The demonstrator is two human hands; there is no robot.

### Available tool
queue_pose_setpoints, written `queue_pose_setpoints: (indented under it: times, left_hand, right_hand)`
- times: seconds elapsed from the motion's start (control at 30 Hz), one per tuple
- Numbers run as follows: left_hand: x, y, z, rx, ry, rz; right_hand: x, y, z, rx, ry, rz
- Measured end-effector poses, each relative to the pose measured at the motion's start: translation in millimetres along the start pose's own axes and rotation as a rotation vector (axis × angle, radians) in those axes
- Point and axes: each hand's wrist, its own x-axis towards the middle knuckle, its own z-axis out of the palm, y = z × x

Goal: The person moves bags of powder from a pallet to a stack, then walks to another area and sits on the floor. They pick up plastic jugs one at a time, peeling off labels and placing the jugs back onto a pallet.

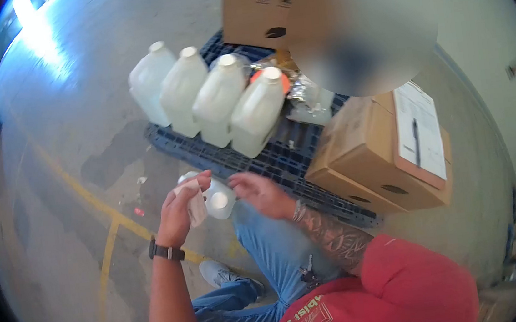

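My left hand [179,208], with a dark watch at its wrist, is closed on a crumpled white paper towel [197,206]. Just right of the towel, a translucent plastic jug with a white cap [219,201] stands by my knee, partly covered by that hand. My right hand [262,193] is on the jug's other side, fingers loosely extended toward it and holding nothing visible. Beyond both hands, several similar capped jugs [221,105] of clear liquid line the near edge of a dark plastic pallet [190,144].
Cardboard boxes [357,144] sit on the pallet's right, with a clipboard of papers and pen [419,134] on top. An open carton [258,10] is at the back. Crumpled foil [309,96] lies behind the jugs. Yellow lines [102,205] cross the concrete floor.
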Motion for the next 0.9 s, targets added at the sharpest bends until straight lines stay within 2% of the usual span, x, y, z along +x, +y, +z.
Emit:
queue_pose_setpoints:
  times: [0.03,0.1,0.13,0.2,0.27,0.33,0.37,0.4,0.47,0.57,0.63,0.67,0.73,0.8,0.83,0.9]
  left_hand:
    - [-1,1,10,-0.040,-0.018,0.011]
    - [-7,10,34,-0.123,-0.076,0.029]
    - [-6,10,38,-0.192,-0.136,-0.007]
    - [-1,4,45,-0.171,-0.185,0.043]
    - [-4,8,62,-0.231,-0.182,0.101]
    - [-3,28,79,-0.056,-0.253,0.098]
    - [-3,34,88,0.029,-0.276,0.093]
    - [0,26,104,-0.163,-0.283,0.125]
    - [3,24,127,-0.283,-0.330,0.137]
    - [8,19,136,-0.330,-0.397,0.162]
    - [5,14,140,-0.289,-0.366,0.191]
    - [6,15,132,-0.298,-0.528,0.179]
    - [3,22,122,-0.107,-0.393,0.202]
    - [3,27,104,0.041,-0.238,0.207]
    - [5,31,91,0.088,-0.153,0.186]
    - [8,39,62,0.106,0.008,0.165]
  right_hand:
    - [-7,0,14,0.187,-0.065,-0.070]
    - [-13,-20,26,0.253,-0.066,-0.144]
    - [-17,-30,20,0.267,-0.079,-0.138]
    - [-28,-49,11,0.306,-0.124,-0.124]
    - [-49,-80,-13,0.111,-0.014,-0.139]
    - [-68,-114,-44,-0.158,0.041,-0.128]
    - [-73,-119,-42,-0.186,0.148,-0.207]
    - [-78,-122,-38,-0.209,0.256,-0.289]
    - [-80,-119,-31,-0.219,0.459,-0.467]
    - [-89,-109,-41,-0.187,0.313,-0.274]
    - [-100,-117,-53,-0.284,0.351,-0.239]
    - [-106,-123,-61,-0.330,0.366,-0.217]
    - [-126,-151,-103,-0.643,0.523,-0.122]
    - [-141,-150,-157,-0.707,0.859,-0.154]
    - [-146,-142,-191,-0.942,0.999,-0.167]
    - [-151,-138,-241,-1.108,0.960,-0.013]
